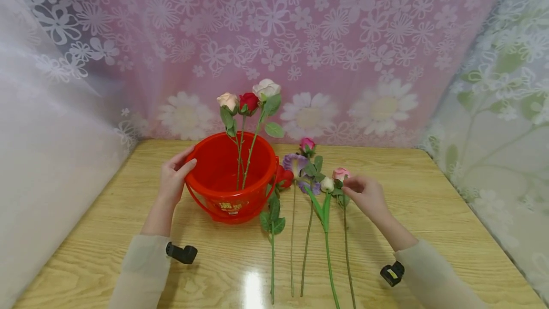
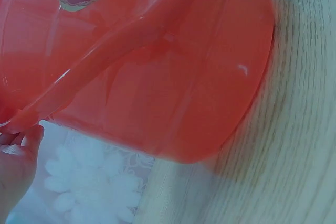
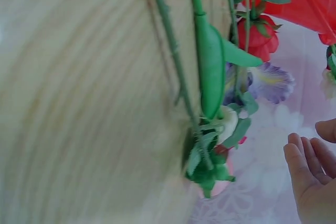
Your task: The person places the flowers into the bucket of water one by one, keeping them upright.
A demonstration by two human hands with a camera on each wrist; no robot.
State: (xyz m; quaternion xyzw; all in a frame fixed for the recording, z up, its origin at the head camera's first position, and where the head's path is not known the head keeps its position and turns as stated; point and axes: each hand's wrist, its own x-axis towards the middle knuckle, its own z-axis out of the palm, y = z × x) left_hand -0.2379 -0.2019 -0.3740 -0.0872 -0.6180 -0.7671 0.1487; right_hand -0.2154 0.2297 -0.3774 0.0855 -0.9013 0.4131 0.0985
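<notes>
Left hand (image 1: 172,178) on bucket (image 1: 253,206), right hand (image 1: 368,195) by pink rose (image 1: 341,173)

Nearest: my sleeves (image 1: 141,271), black camera (image 1: 182,253) at each wrist. On the table (image 1: 103,232), stems (image 1: 328,254) toward me, heads away, left to right: red rose (image 1: 284,177), iris (image 1: 295,162), magenta rose (image 1: 307,145), tulip (image 1: 327,184), pink rose. My right hand is just beside the pink rose, fingers loosely bent, thumb apart from them, pinching nothing. My left hand pinches the bucket rim, thumb inside, fingers outside. Bucket is red, upright on the table, left of those flowers, handle (image 2: 115,43) hanging down its near side. Inside it, heads above the rim: peach rose (image 1: 228,101), second red rose (image 1: 249,102), white rose (image 1: 267,88). Behind everything: pink floral curtain (image 1: 274,27).
</notes>
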